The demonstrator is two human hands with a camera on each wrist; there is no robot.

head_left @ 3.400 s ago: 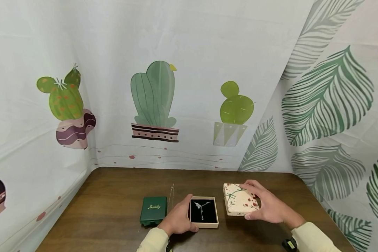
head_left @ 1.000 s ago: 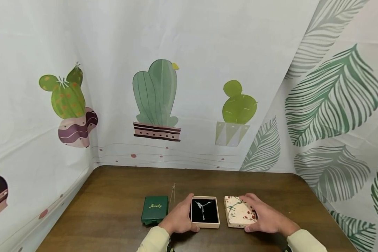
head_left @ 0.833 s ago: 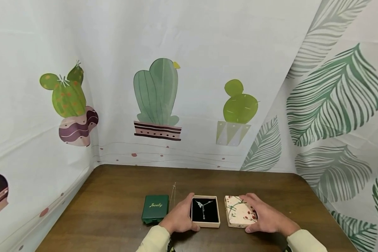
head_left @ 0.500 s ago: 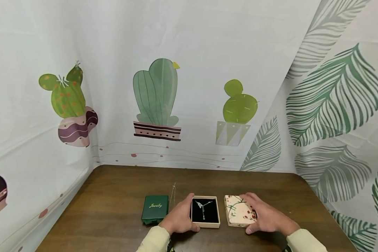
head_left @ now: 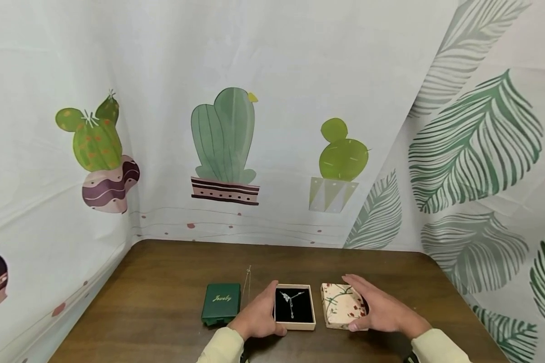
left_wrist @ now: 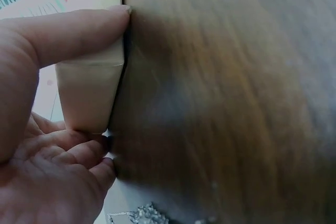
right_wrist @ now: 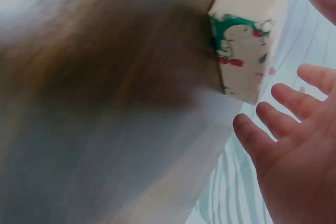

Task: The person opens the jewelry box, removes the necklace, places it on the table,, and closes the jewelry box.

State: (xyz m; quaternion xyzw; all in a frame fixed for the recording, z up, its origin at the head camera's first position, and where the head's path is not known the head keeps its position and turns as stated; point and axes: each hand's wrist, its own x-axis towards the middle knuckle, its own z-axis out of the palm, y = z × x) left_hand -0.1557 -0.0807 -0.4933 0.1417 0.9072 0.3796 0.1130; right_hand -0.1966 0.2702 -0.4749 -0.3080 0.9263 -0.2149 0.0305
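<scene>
My left hand (head_left: pixel 258 313) grips the left side of a cream jewelry box base (head_left: pixel 300 326), thumb on its front wall in the left wrist view. Inside the base, a silver necklace (head_left: pixel 291 304) with a pendant lies on a black pad. To its right the floral-printed box lid (head_left: pixel 340 308) rests on the table, top up. My right hand (head_left: pixel 383 308) is spread around the lid's right side. In the right wrist view its fingers stand apart from the lid (right_wrist: pixel 242 59), holding nothing.
A green box marked "Jewelry" (head_left: pixel 221 302) sits left of my left hand. A thin chain (head_left: pixel 247 285) lies just right of it, partly hidden by that hand. Patterned cloth (head_left: pixel 281 151) hangs behind and beside the brown table (head_left: pixel 163 272).
The right hand has lowered the floral lid onto the table, and its fingers have since spread away from it. The left hand has stayed on the box base.
</scene>
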